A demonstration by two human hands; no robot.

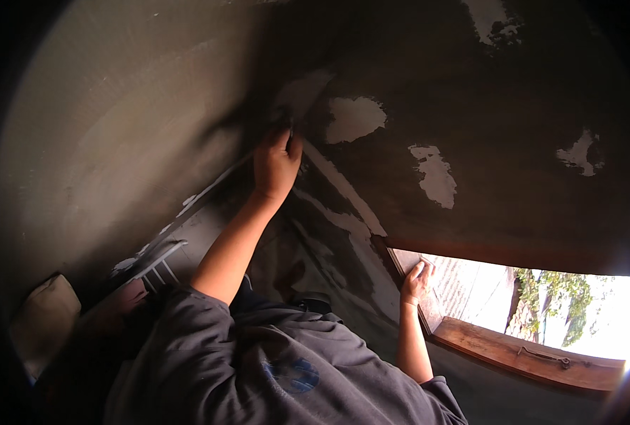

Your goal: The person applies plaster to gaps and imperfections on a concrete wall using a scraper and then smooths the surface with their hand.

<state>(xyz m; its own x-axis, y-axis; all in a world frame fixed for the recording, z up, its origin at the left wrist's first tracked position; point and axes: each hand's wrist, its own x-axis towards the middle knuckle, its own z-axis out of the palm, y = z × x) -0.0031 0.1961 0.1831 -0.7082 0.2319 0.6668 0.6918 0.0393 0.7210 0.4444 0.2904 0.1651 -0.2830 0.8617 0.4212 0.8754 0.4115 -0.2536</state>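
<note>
My left hand (278, 164) is raised to the corner where two dark, rough wall surfaces meet. Its fingers are closed in a pinch around a thin dark object, too shadowed to name, which points at the wall. Just beyond the fingertips lies a pale smear (306, 93) on the wall. Lower on the right, my right hand (417, 283) has its fingers curled round the side of a wooden window frame (527, 353), gripping its edge.
More pale patches (436, 177) dot the dark wall (499, 127). A light strip (343, 188) runs along the corner toward the window. At lower left are a pale metal rack (160, 263) and a tan, bag-like object (49, 312). Bright daylight and foliage show through the window.
</note>
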